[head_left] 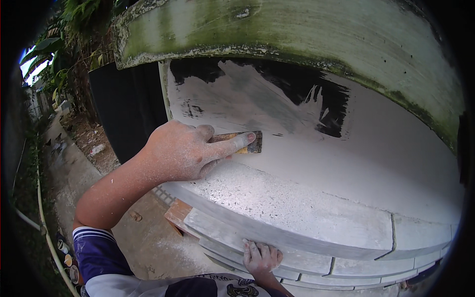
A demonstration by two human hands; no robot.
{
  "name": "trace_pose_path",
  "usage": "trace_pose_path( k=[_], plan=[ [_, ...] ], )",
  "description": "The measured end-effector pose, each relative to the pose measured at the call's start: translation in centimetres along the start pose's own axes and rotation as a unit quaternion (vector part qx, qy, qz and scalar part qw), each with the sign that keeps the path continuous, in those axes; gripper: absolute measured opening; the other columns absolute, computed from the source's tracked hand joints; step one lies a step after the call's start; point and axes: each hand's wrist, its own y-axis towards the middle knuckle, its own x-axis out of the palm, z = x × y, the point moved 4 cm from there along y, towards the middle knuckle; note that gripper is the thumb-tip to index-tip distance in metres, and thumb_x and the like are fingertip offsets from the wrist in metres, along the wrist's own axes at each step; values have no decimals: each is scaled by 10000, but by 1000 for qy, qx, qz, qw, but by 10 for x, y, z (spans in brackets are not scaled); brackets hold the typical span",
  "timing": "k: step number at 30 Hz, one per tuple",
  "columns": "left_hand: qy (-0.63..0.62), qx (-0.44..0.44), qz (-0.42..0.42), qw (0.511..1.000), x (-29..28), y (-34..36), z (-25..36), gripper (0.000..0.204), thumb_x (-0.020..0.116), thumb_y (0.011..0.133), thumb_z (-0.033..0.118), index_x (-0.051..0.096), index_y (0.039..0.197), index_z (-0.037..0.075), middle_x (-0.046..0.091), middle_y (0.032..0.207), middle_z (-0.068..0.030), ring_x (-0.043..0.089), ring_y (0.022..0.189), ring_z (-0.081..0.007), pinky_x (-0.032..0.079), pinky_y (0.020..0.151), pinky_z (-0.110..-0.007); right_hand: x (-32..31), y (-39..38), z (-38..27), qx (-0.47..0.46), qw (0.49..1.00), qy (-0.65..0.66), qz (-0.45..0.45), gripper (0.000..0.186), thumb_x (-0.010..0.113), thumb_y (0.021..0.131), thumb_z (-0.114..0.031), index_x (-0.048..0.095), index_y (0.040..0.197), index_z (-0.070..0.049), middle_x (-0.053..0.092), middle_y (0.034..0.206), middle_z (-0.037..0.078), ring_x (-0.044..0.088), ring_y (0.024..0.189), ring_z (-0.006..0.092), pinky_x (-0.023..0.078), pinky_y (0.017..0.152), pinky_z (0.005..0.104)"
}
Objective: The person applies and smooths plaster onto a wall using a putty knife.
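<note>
My left hand (178,151), dusted with white powder, is closed around a worn scraper (256,142) with a dark, stained blade. Its index finger lies stretched along the tool. The blade is against a pale wall panel (297,148), just below a patch (339,106) where dark surface shows through streaky white coating. Lower down, my right hand (262,257) rests with fingers apart on the grey-white blocks (302,260) under the ledge, holding nothing. Between the hands, the ledge (292,203) is strewn with white dust and small dark flakes.
A mossy curved concrete overhang (277,29) spans the top. A dark panel (128,104) stands left of the wall. A concrete path (69,143) and plants (54,54) lie at the left. Below my left arm are a reddish-brown block (177,215) and several containers (68,260).
</note>
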Motion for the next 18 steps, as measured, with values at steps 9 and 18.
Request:
trace_pose_path(
  k=[9, 18],
  plan=[
    [0, -10, 29, 1000, -4, -7, -4, 692, 692, 973, 347, 400, 1592, 450, 689, 802, -108, 678, 560, -214, 539, 454, -351, -1, 1, 1, -3, 1000, -19, 8, 131, 831, 834, -324, 811, 899, -211, 680, 842, -49, 646, 820, 184, 428, 786, 401],
    [24, 42, 71, 996, -16, 22, 26, 747, 745, 896, 309, 445, 1563, 466, 644, 775, -57, 648, 544, -227, 508, 449, -367, 0, -1, -1, -4, 1000, -14, 7, 137, 834, 830, -323, 817, 916, -217, 681, 851, -50, 640, 823, 183, 425, 795, 401]
  ],
)
